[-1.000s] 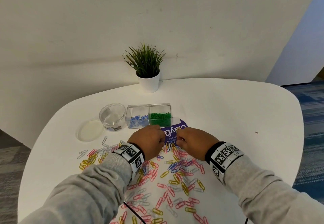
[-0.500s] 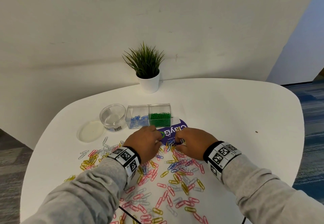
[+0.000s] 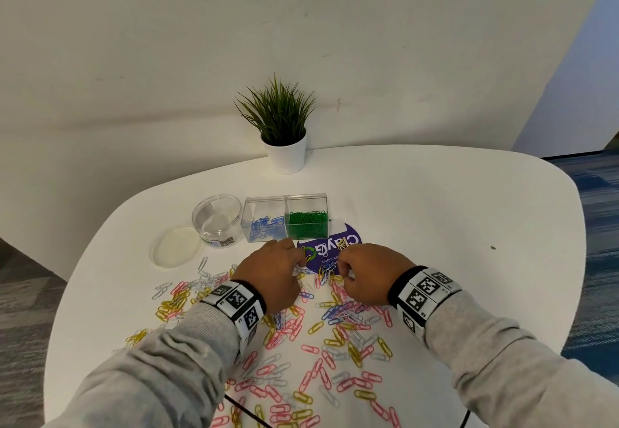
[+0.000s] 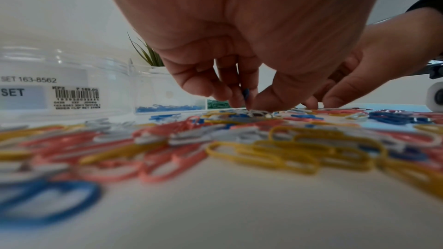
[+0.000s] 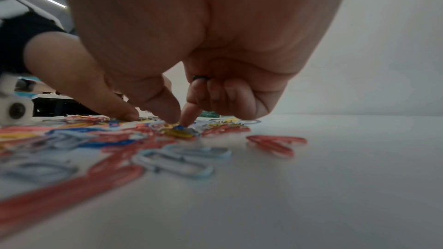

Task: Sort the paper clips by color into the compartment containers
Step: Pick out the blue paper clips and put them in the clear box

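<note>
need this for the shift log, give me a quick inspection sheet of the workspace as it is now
Surface: white round-cornered table, a purple sticker near its middle.
Job's things: clear two-compartment box, blue clips in its left half, green clips in its right; loose pink, yellow, white and blue clips scattered in front.
Clutter: empty round clear tub with its lid lying beside it; potted plant at the far edge.
Grippers: left hand pinches a blue clip; right hand has thumb and forefinger down on the pile, grasp unclear.
Cables: thin dark cable at the near edge.
Surroundings: plain wall, blue carpet at right.
</note>
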{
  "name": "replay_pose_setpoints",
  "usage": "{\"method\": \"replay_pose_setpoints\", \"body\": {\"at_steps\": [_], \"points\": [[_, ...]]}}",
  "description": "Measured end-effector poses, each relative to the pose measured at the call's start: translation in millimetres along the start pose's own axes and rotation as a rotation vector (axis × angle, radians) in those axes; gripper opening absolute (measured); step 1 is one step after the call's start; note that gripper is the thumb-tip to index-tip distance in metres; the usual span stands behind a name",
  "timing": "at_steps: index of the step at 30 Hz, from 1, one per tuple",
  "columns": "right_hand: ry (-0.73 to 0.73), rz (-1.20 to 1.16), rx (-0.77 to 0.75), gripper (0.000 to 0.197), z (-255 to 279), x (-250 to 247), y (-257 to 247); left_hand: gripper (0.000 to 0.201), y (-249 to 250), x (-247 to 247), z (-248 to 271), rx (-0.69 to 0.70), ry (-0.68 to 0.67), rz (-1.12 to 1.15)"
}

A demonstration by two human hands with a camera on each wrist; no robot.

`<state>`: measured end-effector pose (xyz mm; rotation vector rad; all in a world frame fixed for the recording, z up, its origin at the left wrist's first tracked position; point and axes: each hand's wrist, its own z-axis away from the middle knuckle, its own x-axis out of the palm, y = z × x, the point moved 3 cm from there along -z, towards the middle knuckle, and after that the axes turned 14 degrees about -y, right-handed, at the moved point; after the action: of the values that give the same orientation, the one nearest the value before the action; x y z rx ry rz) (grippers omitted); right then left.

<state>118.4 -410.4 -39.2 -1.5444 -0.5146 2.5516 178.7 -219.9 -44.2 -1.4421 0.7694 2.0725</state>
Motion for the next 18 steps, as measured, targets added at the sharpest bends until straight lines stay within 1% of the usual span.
{"method": "replay_pose_setpoints", "body": {"at_steps": [2, 4, 7, 10, 12, 14, 18], "points": [[0.03, 0.011, 0.006, 0.009, -0.6, -0.6, 1.1, 0.027, 1.3, 0.4, 2.4, 0.018, 0.018, -0.008], [0.033, 0.024, 0.02, 0.014, -1.2, -0.6, 2.7, 0.021, 2.8, 0.1, 3.7, 0.034, 0.041, -0.022], [0.027, 0.024, 0.05, 0.02, -2.4, -0.9, 4.8, 0.018, 2.6, -1.0, 4.7, -0.002, 0.037, -0.045], [0.031, 0.013, 0.071, 0.025, -3.3, -1.4, 6.0, 0.02, 1.3, -1.2, 6.5, -0.029, 0.034, -0.048], [0.034, -0.001, 0.062, 0.024, -3.0, -1.6, 6.5, 0.022, 1.5, -1.4, 7.6, -0.047, 0.034, -0.039], [0.027, -0.014, 0.04, 0.018, -2.3, -1.1, 5.8, 0.022, 1.3, -2.3, 7.6, -0.055, 0.039, -0.032], [0.031, -0.019, 0.029, 0.015, -2.7, -1.0, 5.9, 0.019, -0.9, -2.8, 6.3, -0.041, 0.039, 0.002]]}}
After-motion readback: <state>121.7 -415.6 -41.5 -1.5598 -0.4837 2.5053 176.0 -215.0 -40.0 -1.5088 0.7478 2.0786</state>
